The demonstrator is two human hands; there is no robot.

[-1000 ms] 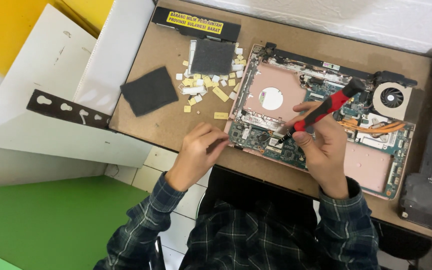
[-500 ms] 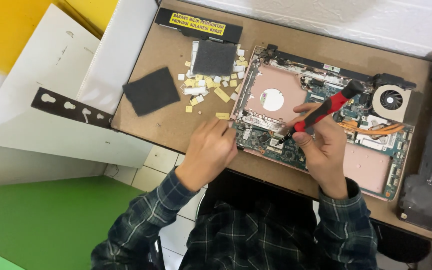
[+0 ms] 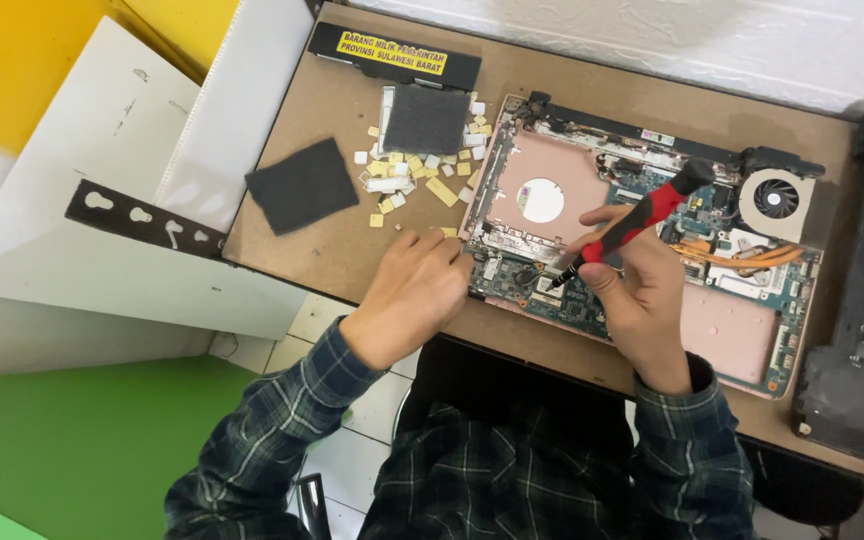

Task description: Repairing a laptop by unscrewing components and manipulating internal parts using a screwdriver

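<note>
A red-and-black screwdriver (image 3: 637, 222) is gripped in the right hand (image 3: 642, 300), fingers clamped round the handle near the shaft, the tip set down on the board (image 3: 562, 295) of the opened laptop (image 3: 642, 250) just ahead of the fingertips. The left hand (image 3: 414, 285) rests at the laptop's near corner, fingers curled and together, pressed on the edge and on the desk (image 3: 332, 250); nothing is seen held in it. For this step to be done well, the shaft should be brought closer to upright over the screw, since it is now held at a marked slant and the tip could be cammed out. Pressure should be kept straight down while the handle is turned, and the chassis kept pinned by the left fingers. Care is called for near the orange ribbon (image 3: 742, 255) just beyond the right knuckles. Loose keycaps (image 3: 422, 175) lie beyond the left fingertips, with two dark pads (image 3: 302, 185) and a fan (image 3: 775, 200) farther off.
</note>
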